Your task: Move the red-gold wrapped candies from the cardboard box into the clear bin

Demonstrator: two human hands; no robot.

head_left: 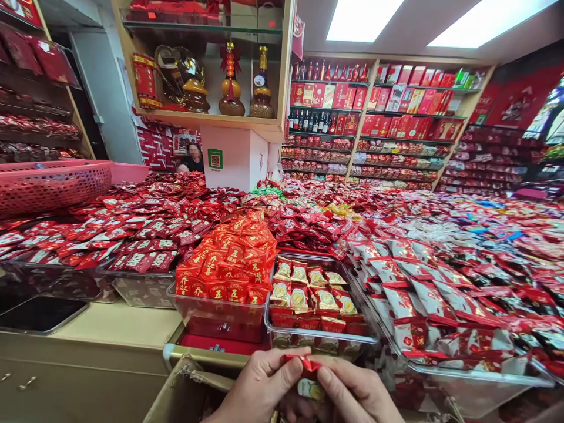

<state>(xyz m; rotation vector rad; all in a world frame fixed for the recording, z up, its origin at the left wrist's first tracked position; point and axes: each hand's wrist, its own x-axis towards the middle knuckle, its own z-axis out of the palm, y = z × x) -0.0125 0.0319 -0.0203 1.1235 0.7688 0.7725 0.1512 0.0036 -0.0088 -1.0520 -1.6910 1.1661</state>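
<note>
Presently, our left hand (264, 382): pinching one side of a small red packet (310, 364).
Our right hand (356, 385): pinching the packet's other side.
Red packet: between our fingertips, over an open cardboard box (170, 390).
Why held so: the two-sided pinch probably steadies and tightens the soft wrapper.
Packet's direction: red edge upward, printed part seemingly below; fingers hide the ends, so we cannot tell its long axis.
Beyond our hands: gold-and-red packets (299, 296) fill a clear tray (321, 339); orange packets (233, 264) lie leftward, white-and-red ones (440, 299) rightward, likely sorted by kind for easy reach.
</note>
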